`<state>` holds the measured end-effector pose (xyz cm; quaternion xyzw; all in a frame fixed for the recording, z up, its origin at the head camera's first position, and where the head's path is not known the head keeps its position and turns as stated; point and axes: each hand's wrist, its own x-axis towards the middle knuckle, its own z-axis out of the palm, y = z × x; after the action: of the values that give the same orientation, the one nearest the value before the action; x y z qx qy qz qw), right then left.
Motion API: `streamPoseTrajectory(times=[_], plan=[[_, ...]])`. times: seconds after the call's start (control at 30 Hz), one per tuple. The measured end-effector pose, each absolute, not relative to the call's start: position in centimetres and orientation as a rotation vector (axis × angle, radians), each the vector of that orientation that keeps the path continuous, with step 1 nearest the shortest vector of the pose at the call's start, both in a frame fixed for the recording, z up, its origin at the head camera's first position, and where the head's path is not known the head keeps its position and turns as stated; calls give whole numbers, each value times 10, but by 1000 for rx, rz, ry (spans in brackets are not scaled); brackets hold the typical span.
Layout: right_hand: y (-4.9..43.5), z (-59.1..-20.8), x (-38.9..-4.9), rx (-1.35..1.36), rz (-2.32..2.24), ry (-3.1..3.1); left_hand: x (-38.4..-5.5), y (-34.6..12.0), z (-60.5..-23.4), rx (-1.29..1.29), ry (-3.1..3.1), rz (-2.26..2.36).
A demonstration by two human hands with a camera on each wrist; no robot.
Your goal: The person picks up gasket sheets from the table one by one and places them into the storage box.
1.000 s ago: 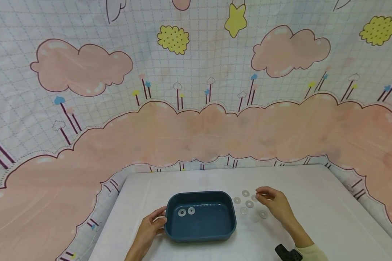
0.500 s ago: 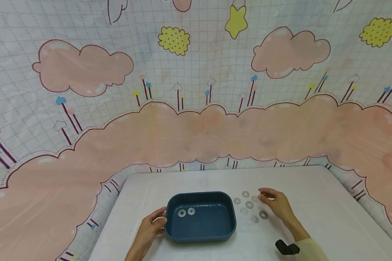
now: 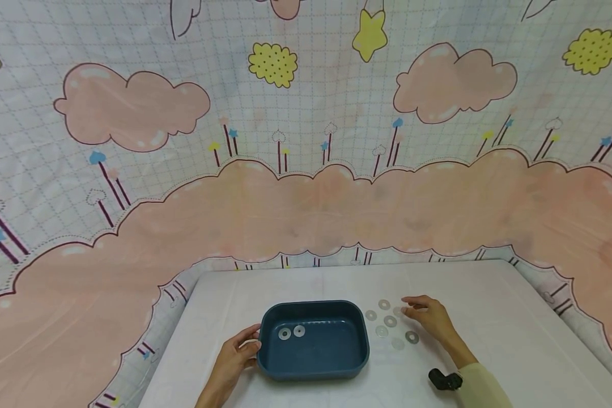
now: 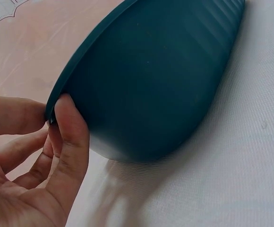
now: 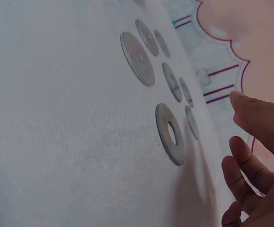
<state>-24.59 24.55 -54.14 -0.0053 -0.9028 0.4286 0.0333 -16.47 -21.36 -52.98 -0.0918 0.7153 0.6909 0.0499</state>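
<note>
The right hand (image 3: 430,318) has its thumb and fingers apart, with nothing visible between them, just beside a flat grey metal ring-shaped washer (image 3: 396,311); six similar washers (image 3: 386,322) lie left of those fingertips or nearer the body. The left hand (image 3: 238,348) pinches the near rim of a dark blue rounded-rectangular tray (image 3: 313,375), two pale discs (image 3: 302,331) inside. A thin washer could skid on the white cloth (image 3: 489,317), offering little edge to pinch. It lies flat, round, without a long axis; the tray's runs rightward from the left fingers.
</note>
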Motion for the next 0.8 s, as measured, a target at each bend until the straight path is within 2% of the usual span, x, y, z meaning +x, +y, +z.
streamPoseTrajectory(times=[0.57,0.8], plan=[[242,-557,-251,-28,1308,-2840,-165,-215,-530,-245,2161,2111],[241,-557,-253,34,1159,-2865,-165,-215,-530,-247,2162,2112]])
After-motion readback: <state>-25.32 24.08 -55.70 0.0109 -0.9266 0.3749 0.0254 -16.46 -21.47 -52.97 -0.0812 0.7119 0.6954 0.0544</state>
